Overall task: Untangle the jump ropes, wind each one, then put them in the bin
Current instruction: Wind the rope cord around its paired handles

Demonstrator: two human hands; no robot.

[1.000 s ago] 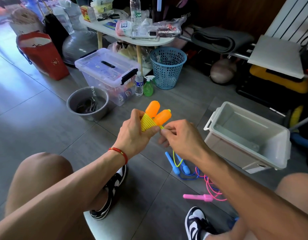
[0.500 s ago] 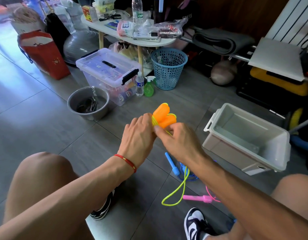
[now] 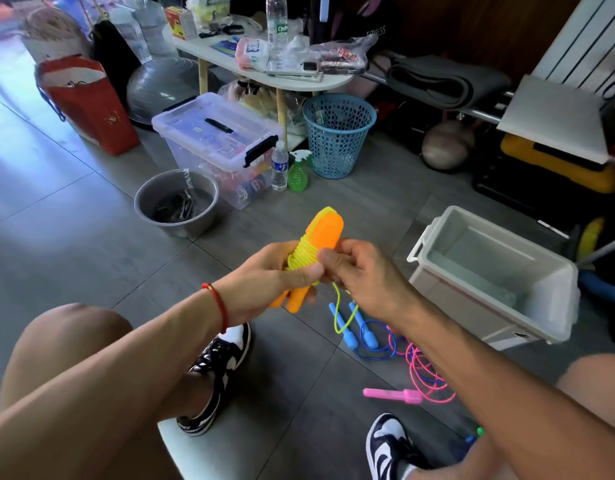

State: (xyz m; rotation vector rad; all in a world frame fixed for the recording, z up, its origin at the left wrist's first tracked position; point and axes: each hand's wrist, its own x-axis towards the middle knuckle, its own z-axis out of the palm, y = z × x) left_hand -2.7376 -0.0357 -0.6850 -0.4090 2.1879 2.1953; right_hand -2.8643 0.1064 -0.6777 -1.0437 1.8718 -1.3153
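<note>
So the empty bin (image 3: 489, 271) is parked on the floor at about 3 o'clock from the hands, nothing dropped in it yet; the blue rope (image 3: 361, 334) and pink rope (image 3: 423, 379) are left in a loose heap on the tiles at roughly 5 o'clock, untouched and overlapping. The orange-handled rope (image 3: 319, 240) is being held mid-air at centre, both handles bundled together and clamped in the left hand (image 3: 274, 278), yellow cord wound round them. What's changed: compared with half a second back, the long dangling loop has been mostly taken up, and only a short tail (image 3: 340, 313) is left hanging at 6 o'clock. That tail is pinched by the right hand (image 3: 361, 278), fingers closed on it; looks like winding is basically done, tuck and bin probably next.
</note>
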